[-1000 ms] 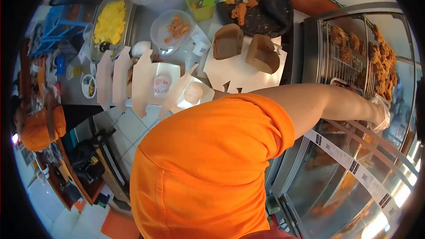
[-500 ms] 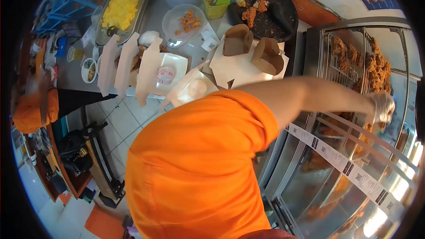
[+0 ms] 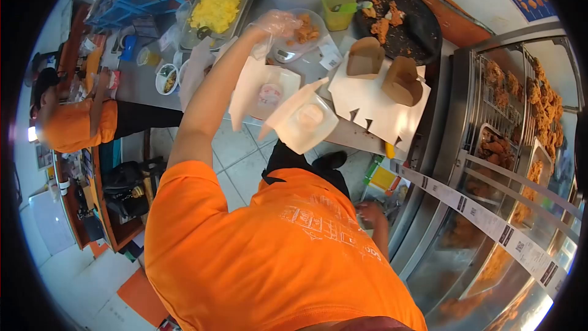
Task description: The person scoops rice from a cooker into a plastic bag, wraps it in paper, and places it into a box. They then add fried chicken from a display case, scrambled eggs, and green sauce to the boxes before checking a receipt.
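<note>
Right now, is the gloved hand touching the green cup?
Apart. The head view shows the clear bowl lying between the gloved hand and the green cup.

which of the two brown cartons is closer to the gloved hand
The brown carton just below the green cup. The other carton lies farther from the gloved hand, over by the glass cabinet.

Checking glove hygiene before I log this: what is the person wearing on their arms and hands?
Both arms come out of the short sleeves of a bright orange T-shirt with pale lettering. The left hand wears a loose, clear, crinkly plastic glove. No watch or band shows on that arm. The right hand is blurred, so I cannot tell whether it is gloved.
</note>
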Action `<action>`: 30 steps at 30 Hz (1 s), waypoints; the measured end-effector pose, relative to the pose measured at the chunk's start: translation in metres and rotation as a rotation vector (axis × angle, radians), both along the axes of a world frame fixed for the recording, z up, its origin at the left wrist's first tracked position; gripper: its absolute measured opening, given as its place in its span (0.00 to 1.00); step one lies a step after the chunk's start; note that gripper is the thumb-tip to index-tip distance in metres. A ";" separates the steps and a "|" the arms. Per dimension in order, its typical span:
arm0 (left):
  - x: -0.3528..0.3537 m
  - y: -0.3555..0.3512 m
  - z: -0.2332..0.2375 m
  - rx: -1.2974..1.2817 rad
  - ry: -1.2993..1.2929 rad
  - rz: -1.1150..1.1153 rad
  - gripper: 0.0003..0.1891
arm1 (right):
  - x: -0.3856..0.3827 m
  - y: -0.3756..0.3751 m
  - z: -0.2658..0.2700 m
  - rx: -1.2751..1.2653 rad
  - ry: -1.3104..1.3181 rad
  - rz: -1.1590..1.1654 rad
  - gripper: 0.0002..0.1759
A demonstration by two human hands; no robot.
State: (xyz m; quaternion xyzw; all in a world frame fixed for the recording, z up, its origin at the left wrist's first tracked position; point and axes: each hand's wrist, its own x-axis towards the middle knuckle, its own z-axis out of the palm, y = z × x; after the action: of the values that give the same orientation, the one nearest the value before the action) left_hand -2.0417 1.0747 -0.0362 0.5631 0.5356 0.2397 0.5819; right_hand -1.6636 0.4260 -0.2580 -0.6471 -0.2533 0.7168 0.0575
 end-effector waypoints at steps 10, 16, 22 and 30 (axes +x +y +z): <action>-0.100 0.065 -0.033 0.395 0.511 -0.993 0.12 | -0.144 0.462 0.327 0.825 -0.305 -0.236 0.17; -0.069 0.061 -0.063 0.610 0.553 -1.459 0.13 | -0.193 0.610 0.228 0.326 -0.749 0.225 0.20; -0.065 0.039 -0.093 0.730 0.700 -1.392 0.14 | -0.192 0.607 0.151 0.221 -0.619 0.046 0.14; -0.054 0.048 -0.078 0.648 0.631 -1.618 0.15 | -0.187 0.562 0.221 0.692 -0.885 0.122 0.21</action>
State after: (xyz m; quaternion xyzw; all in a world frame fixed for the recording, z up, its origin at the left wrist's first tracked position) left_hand -2.0953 1.1230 -0.1140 0.9399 0.0199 -0.2660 0.2134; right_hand -1.8504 0.9881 -0.0365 -0.8137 -0.5103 0.2543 0.1129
